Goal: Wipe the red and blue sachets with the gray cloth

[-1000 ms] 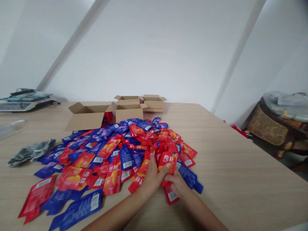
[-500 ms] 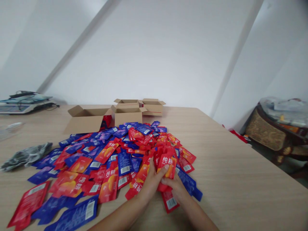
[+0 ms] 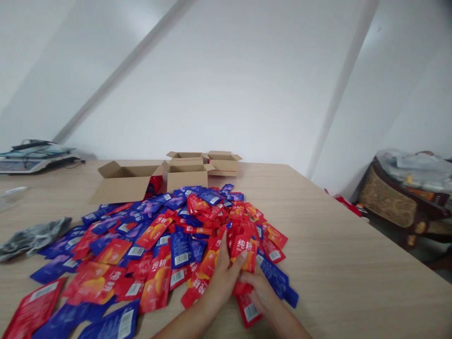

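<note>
Between my two hands is a bunch of red pouches (image 3: pixel 243 247) with orange fruit pictures and white lettering, standing roughly upright. My left hand (image 3: pixel 226 269) grips them from the left, its thumb across the front pouch. Lower on the right side, my right hand (image 3: pixel 257 282) closes round the bottom of the same bunch; some of its fingers are hidden behind the pouches. A mixed heap of red pouches (image 3: pixel 157 278) and blue pouches (image 3: pixel 181 247) spreads to the left and behind my hands. One blue pouch (image 3: pixel 273 275) lies just right of my right hand.
Open cardboard boxes (image 3: pixel 120 186) stand behind the heap; a smaller box (image 3: pixel 187 178) is beside it. Grey patterned cloth (image 3: pixel 35 236) lies at left on the wooden table (image 3: pixel 339 249). A flat white device (image 3: pixel 28 164) sits at the back left. A brown chair (image 3: pixel 386 193) holds plastic bags at right.
The view has tilted slightly up, so the table and heap sit a little lower in the picture. Both hands keep hold of the red pouches, with little other movement.
</note>
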{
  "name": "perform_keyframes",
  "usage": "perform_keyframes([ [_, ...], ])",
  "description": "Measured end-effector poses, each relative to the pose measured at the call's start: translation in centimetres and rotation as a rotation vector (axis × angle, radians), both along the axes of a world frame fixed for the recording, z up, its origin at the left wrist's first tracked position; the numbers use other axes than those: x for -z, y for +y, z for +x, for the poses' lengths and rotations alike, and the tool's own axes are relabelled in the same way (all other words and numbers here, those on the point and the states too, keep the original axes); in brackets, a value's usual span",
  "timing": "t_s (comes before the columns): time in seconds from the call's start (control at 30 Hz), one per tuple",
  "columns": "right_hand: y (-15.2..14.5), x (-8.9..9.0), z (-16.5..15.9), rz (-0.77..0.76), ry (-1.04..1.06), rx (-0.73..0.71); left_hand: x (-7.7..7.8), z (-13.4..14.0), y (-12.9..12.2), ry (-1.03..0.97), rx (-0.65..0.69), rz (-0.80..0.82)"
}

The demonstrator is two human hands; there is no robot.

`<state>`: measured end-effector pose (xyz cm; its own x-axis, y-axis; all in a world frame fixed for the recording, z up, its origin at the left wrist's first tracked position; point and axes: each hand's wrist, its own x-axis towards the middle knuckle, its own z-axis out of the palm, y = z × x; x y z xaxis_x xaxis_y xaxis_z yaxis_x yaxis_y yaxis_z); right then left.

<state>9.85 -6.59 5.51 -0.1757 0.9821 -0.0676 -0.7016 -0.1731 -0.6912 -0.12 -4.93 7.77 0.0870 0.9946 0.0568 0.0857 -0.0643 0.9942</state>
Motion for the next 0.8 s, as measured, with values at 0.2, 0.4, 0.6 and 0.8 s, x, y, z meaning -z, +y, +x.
perform_keyframes([
  [0.2,0.1,-0.5,0.0,-0.011,-0.002,0.008,-0.7,-0.1,0.8,-0.121,0.021,-0.112],
  [0.4,0.5,0.0,0.1,-0.03,0.028,0.018,-1.3,0.2,0.3,-0.098,0.005,-0.102],
  [0.6,0.7,0.3,0.9,0.0,0.007,0.095,-1.1,1.0,-0.6,-0.015,0.072,-0.001],
  [0.8,1.1,0.1,1.6,-0.042,0.075,0.031,-2.1,0.3,0.3,-0.258,0.096,-0.087],
])
